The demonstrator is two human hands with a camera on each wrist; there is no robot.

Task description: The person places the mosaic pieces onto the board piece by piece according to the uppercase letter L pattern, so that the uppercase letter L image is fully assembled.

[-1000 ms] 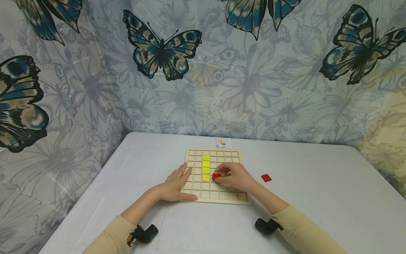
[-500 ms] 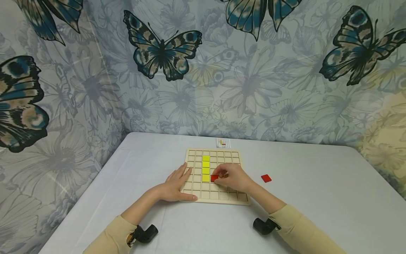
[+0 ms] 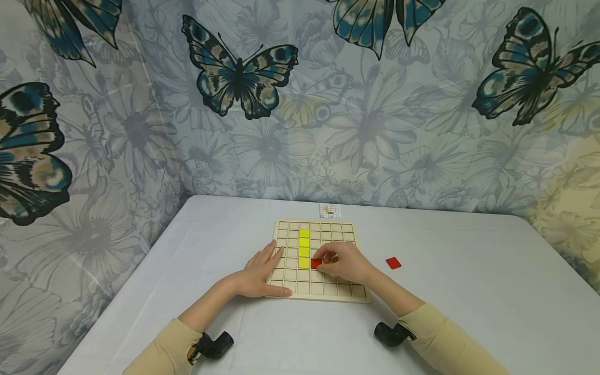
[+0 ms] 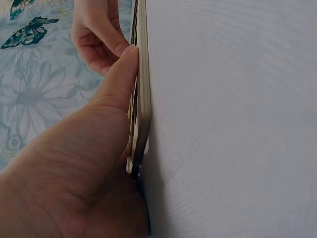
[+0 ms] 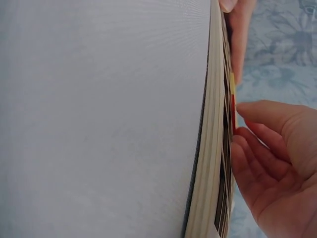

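Observation:
A pale wooden grid board (image 3: pixel 330 288) lies on the white table, with a column of several yellow square tiles (image 3: pixel 304 243) set in its cells. My left hand (image 3: pixel 255 275) rests with spread fingers on the board's left edge, thumb along the near-left corner. With thumb and index finger, my right hand (image 3: pixel 346 260) holds a red square tile (image 3: pixel 316 264) in the cell just right of the lowest yellow one. In the right wrist view, the red tile (image 5: pixel 233 110) shows as a thin strip by the fingertips. A second red tile (image 3: pixel 394 263) lies on the table right of the board.
A small card (image 3: pixel 330 211) printed with a coloured grid lies behind the board. The white-covered table (image 3: pixel 459 291) extends on both sides. Butterfly-patterned fabric (image 3: pixel 281 156) rises behind its far edge. Both sleeves carry black wrist devices (image 3: pixel 394 334).
My right hand has moved slightly left and down, bringing the red tile from a tilted position over the board to flat beside the lowest yellow tile. The left hand has stayed put.

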